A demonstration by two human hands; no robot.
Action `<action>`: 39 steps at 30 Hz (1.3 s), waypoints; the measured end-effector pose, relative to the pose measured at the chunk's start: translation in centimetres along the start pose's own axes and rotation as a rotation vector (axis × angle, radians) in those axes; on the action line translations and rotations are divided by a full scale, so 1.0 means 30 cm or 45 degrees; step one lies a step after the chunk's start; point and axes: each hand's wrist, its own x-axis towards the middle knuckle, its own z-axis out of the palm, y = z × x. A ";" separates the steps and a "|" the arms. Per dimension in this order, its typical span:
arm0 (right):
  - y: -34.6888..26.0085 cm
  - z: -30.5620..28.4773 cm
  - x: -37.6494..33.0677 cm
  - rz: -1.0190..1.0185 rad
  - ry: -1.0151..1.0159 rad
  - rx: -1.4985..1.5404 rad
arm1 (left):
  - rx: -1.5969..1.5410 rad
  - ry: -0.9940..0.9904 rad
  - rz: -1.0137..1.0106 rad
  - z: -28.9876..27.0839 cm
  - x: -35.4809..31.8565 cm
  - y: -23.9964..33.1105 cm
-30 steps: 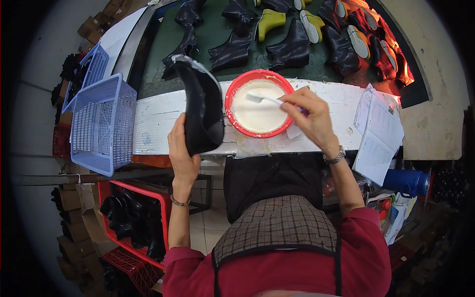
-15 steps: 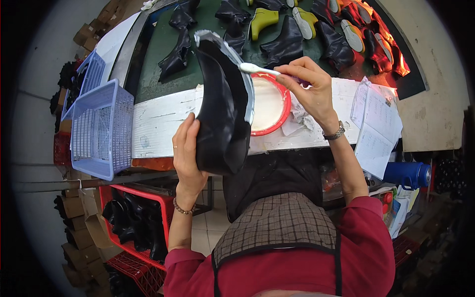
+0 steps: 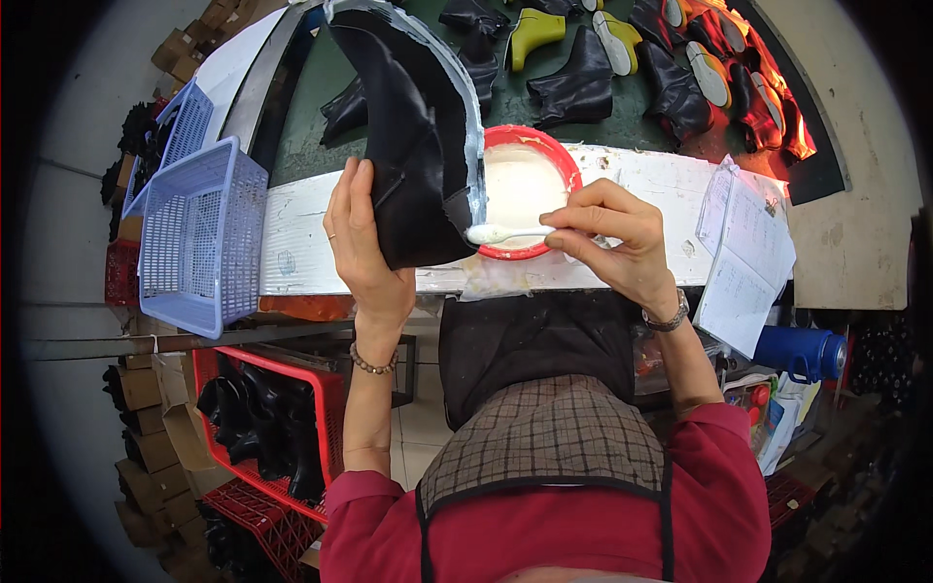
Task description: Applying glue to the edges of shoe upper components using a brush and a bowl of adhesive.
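My left hand [image 3: 367, 238] is closed around a black leather boot upper [image 3: 403, 185], held up above the near edge of the bench. A pale, wet-looking band runs along the upper's curved right edge. In my right hand [image 3: 622, 238] a toothbrush [image 3: 501, 234] is pinched between thumb and fingers. Its white-coated head touches or nearly touches the lower end of the pale band. Just behind the brush stands a red bowl [image 3: 575, 175] of creamy white paste, partly hidden by the upper and the brush.
Several black boots [image 3: 575, 83] and yellow-green shoe pieces [image 3: 535, 37] lie on the green surface [image 3: 301, 146] beyond the white board [image 3: 301, 238]. Blue baskets [image 3: 202, 243] are at the left, papers [image 3: 743, 262] and a blue flask [image 3: 799, 353] at right. A red crate [image 3: 335, 413] holds black boots below.
The boot upper has moved up and left, away from me, with my left hand. My right hand has brought the toothbrush down the pale edge to its lower end.
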 end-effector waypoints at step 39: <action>0.110 -0.041 0.127 0.076 -0.061 0.147 | -1.491 -0.339 -1.627 -0.228 -0.145 -0.178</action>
